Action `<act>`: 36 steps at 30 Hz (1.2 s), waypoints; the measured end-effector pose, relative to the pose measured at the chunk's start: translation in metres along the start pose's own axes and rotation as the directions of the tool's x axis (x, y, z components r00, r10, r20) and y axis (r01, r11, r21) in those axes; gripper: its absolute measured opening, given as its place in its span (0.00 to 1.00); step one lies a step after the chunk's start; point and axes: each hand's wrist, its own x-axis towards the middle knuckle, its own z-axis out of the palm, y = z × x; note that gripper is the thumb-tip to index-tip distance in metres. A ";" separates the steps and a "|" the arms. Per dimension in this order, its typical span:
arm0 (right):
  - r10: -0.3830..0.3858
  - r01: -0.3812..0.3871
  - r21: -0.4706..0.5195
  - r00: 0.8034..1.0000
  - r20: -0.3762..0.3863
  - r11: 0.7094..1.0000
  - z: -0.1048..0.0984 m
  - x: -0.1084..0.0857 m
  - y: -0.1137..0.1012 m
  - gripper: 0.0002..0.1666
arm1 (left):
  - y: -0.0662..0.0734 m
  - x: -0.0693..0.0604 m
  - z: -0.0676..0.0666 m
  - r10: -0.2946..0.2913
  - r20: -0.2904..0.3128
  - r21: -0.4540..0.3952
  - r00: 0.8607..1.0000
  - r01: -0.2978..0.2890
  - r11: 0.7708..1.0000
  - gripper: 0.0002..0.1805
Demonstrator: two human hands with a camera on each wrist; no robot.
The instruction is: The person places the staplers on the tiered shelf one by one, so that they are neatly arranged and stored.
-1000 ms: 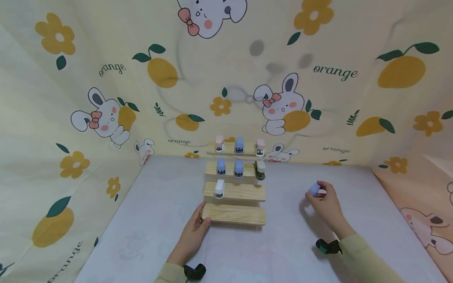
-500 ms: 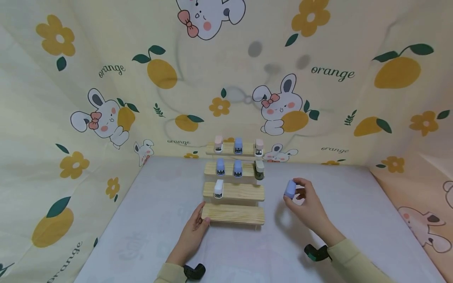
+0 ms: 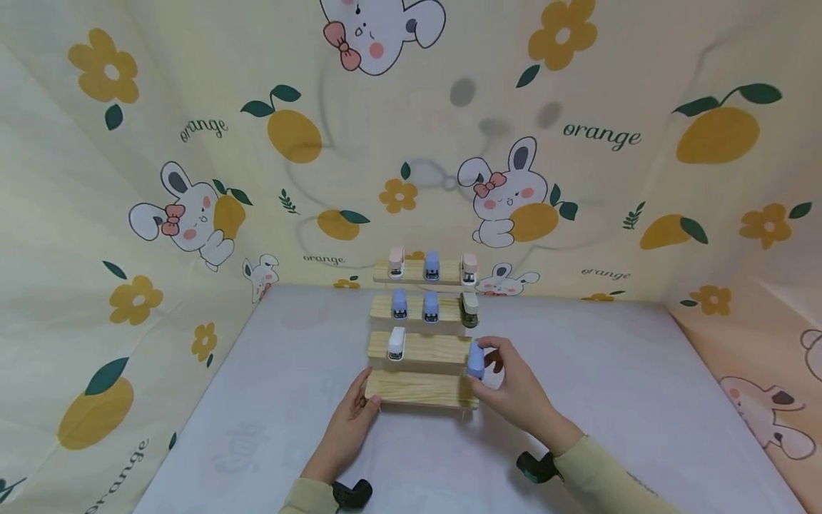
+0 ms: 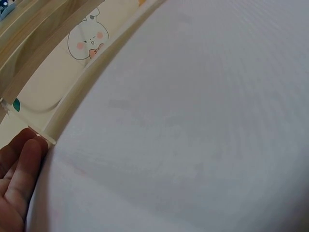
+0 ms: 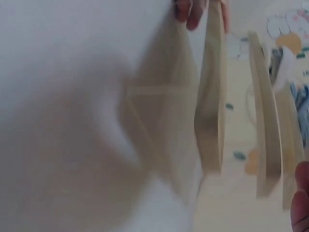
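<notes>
A stepped wooden rack (image 3: 424,389) bears several mini staplers on its upper steps. My left hand (image 3: 347,428) holds the left end of its lowest board, thumb at the front; in the left wrist view the fingers (image 4: 30,166) touch the rack's thin support. Between thumb and fingers my right hand (image 3: 523,396) pinches a blue mini stapler (image 3: 475,360), upright at the right end of the third step down. Whether it touches the board cannot be told. A white mini stapler (image 3: 397,343) stands at that step's left end. In the right wrist view only right fingertips (image 5: 300,193) show.
The second step holds two blue staplers (image 3: 399,304) and a grey-green one (image 3: 470,310). On the top step stand two pink staplers (image 3: 396,262) and a blue one (image 3: 432,265). A printed cloth (image 3: 359,164) hangs behind the white table (image 3: 270,371).
My right hand has carried the blue mini stapler leftward, from the open table at the right to the rack's third step. My left hand stays on the rack.
</notes>
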 end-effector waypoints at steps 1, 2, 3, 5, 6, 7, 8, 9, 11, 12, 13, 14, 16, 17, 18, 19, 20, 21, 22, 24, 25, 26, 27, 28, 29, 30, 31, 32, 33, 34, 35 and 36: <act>-0.017 0.017 0.008 1.000 0.004 1.000 0.005 0.002 -0.002 0.37 | 0.000 0.000 0.000 -0.001 0.001 0.000 1.000 0.001 1.000 0.36; -0.026 0.026 0.019 1.000 0.009 0.999 0.009 0.004 -0.004 0.37 | 0.000 0.001 0.000 0.000 0.001 0.000 1.000 0.000 1.000 0.36; -0.025 0.025 0.037 0.999 0.019 0.999 0.013 0.007 -0.007 0.37 | 0.000 0.001 0.000 0.001 0.002 -0.002 1.000 -0.001 1.000 0.36; -0.021 0.018 0.070 0.999 0.039 0.997 0.021 0.014 -0.012 0.36 | 0.001 0.002 0.000 0.002 0.004 -0.007 1.000 -0.002 1.000 0.35; -0.007 0.003 0.079 0.999 0.051 0.997 0.024 0.018 -0.015 0.35 | 0.001 0.003 0.000 0.001 0.003 -0.009 1.000 -0.001 1.000 0.35; 0.010 -0.016 0.093 0.998 0.067 0.996 0.026 0.021 -0.017 0.35 | 0.001 0.003 0.001 0.002 0.005 -0.009 1.000 -0.002 1.000 0.35; 0.027 -0.036 0.107 0.996 0.083 0.994 0.029 0.024 -0.018 0.33 | 0.001 0.003 0.001 0.004 0.007 -0.015 1.000 -0.003 1.000 0.35; 0.043 -0.054 0.116 0.994 0.097 0.992 0.031 0.027 -0.019 0.32 | 0.002 0.003 0.002 0.003 0.011 -0.020 1.000 -0.003 1.000 0.35; 0.073 -0.086 0.109 0.991 0.116 0.990 0.034 0.031 -0.018 0.30 | 0.002 0.003 0.003 0.004 0.018 -0.019 1.000 -0.004 1.000 0.36; 0.091 -0.104 0.107 0.988 0.123 0.989 0.035 0.033 -0.018 0.29 | 0.003 0.002 0.004 0.003 0.021 -0.017 1.000 -0.002 1.000 0.36; 0.103 -0.117 0.104 0.986 0.129 0.988 0.036 0.034 -0.018 0.28 | 0.003 0.002 0.005 0.003 0.024 -0.016 1.000 -0.003 1.000 0.36; 0.117 -0.129 0.093 0.985 0.129 0.987 0.036 0.036 -0.017 0.27 | 0.004 0.002 0.005 0.001 0.025 -0.014 1.000 -0.001 1.000 0.36; 0.139 -0.150 0.075 0.982 0.127 0.986 0.037 0.039 -0.017 0.26 | 0.004 0.002 0.006 -0.001 0.023 -0.003 1.000 0.001 1.000 0.37; 0.151 -0.161 0.073 0.980 0.126 0.984 0.037 0.041 -0.016 0.25 | 0.004 0.002 0.006 -0.001 0.020 0.004 1.000 0.001 1.000 0.37; 0.162 -0.172 0.072 0.979 0.125 0.982 0.037 0.043 -0.016 0.25 | 0.004 0.003 0.005 -0.004 0.018 0.005 1.000 0.004 1.000 0.37; 0.173 -0.184 0.075 0.977 0.128 0.980 0.038 0.045 -0.016 0.24 | 0.004 0.004 0.005 -0.002 0.017 0.006 1.000 0.002 1.000 0.36; 0.184 -0.195 0.079 0.974 0.131 0.978 0.038 0.047 -0.016 0.24 | 0.004 0.004 0.005 -0.002 0.016 0.010 1.000 0.002 1.000 0.36; 0.192 -0.205 0.084 0.972 0.136 0.975 0.038 0.049 -0.016 0.24 | 0.004 0.005 0.004 0.001 0.014 0.012 1.000 -0.001 1.000 0.36; 0.202 -0.215 0.089 0.969 0.141 0.973 0.038 0.050 -0.016 0.24 | 0.003 0.005 0.003 0.003 0.013 0.017 1.000 -0.003 1.000 0.35; 0.214 -0.231 0.101 0.965 0.154 0.968 0.039 0.053 -0.017 0.24 | 0.003 0.006 0.001 0.004 0.010 0.020 1.000 -0.005 1.000 0.35; 0.221 -0.239 0.104 0.962 0.161 0.965 0.040 0.054 -0.017 0.24 | 0.003 0.006 0.000 0.005 0.009 0.021 1.000 -0.005 1.000 0.35; 0.225 -0.243 0.102 0.961 0.164 0.965 0.040 0.054 -0.017 0.24 | 0.003 0.005 0.000 0.003 0.009 0.021 1.000 -0.003 1.000 0.35; 0.230 -0.249 0.100 0.959 0.168 0.963 0.041 0.054 -0.017 0.24 | 0.003 0.005 0.000 0.002 0.009 0.018 1.000 -0.002 1.000 0.35; 0.233 -0.252 0.099 0.957 0.170 0.963 0.041 0.054 -0.017 0.24 | 0.003 0.005 0.000 -0.001 0.009 0.015 1.000 0.001 1.000 0.35; 0.231 -0.250 0.099 0.958 0.172 0.963 0.041 0.054 -0.017 0.24 | 0.003 0.005 0.000 -0.004 0.010 0.010 1.000 0.004 1.000 0.35; 0.233 -0.253 0.100 0.957 0.172 0.962 0.041 0.053 -0.017 0.24 | 0.003 0.005 0.000 -0.010 0.010 0.007 1.000 0.010 1.000 0.35; 0.234 -0.253 0.107 0.957 0.169 0.961 0.041 0.052 -0.017 0.24 | 0.003 0.005 -0.001 -0.009 0.011 -0.001 1.000 0.009 1.000 0.35; 0.230 -0.251 0.118 0.959 0.166 0.961 0.041 0.051 -0.017 0.23 | 0.003 0.005 -0.001 -0.011 0.011 -0.006 1.000 0.011 1.000 0.35; 0.225 -0.247 0.129 0.960 0.165 0.960 0.041 0.050 -0.016 0.23 | 0.004 0.005 -0.001 -0.013 0.011 -0.011 1.000 0.013 1.000 0.35; 0.221 -0.243 0.134 0.962 0.162 0.961 0.041 0.048 -0.016 0.23 | 0.004 0.005 -0.001 -0.010 0.009 -0.018 1.000 0.010 1.000 0.35; 0.216 -0.239 0.140 0.963 0.159 0.961 0.039 0.045 -0.016 0.22 | 0.004 0.005 -0.001 -0.012 0.008 -0.021 1.000 0.012 1.000 0.34; 0.209 -0.231 0.146 0.966 0.152 0.962 0.038 0.042 -0.015 0.22 | 0.004 0.005 -0.001 -0.011 0.007 -0.025 1.000 0.011 1.000 0.34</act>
